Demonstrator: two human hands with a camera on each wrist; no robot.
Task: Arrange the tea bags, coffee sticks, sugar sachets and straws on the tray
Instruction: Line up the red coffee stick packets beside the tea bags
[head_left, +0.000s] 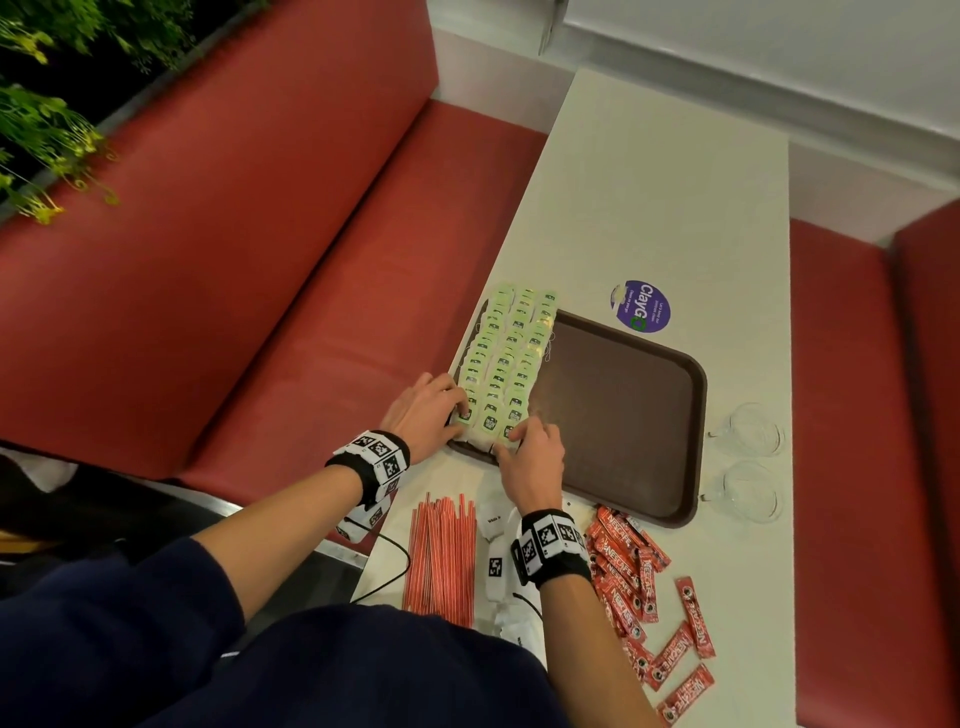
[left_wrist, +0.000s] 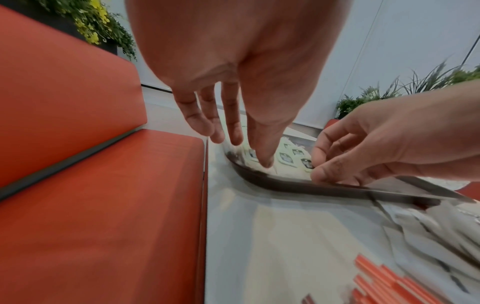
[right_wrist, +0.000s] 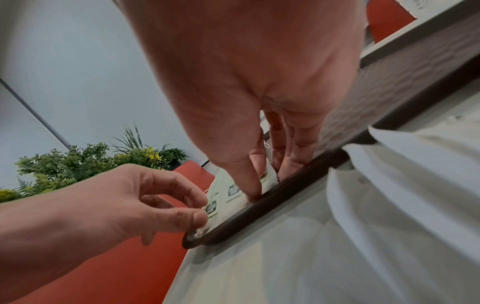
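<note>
- Both of my hands sit at the near end of the tea bags (head_left: 506, 358), which lie in three overlapping rows along the left side of the tray (head_left: 644, 415).
- My left hand (head_left: 423, 408) has its fingers nearly straight and pointing down; the fingertips (left_wrist: 266, 162) press on the nearest bag of the left row, right by the tray's near-left corner. It grips nothing.
- My right hand (head_left: 532, 460) is also down on the bags, its fingers (right_wrist: 249, 181) bent over the nearest bag of the right row against the near rim. Whether it pinches that bag or only pushes it, I cannot tell.
- Risk, as I judge it: the rows are shingled, so a push from the near end could buckle them or slide the far bags, which already overhang the far rim, off onto the table (head_left: 649, 182).
- Loose strings at the right edge of the rows could catch a finger and drag a bag out of line.
- Still off the tray, near me: straws (head_left: 441, 556), white sugar sachets (head_left: 493, 551) and red coffee sticks (head_left: 631, 571). My right wrist hangs over them and could scatter them when it moves.
</note>
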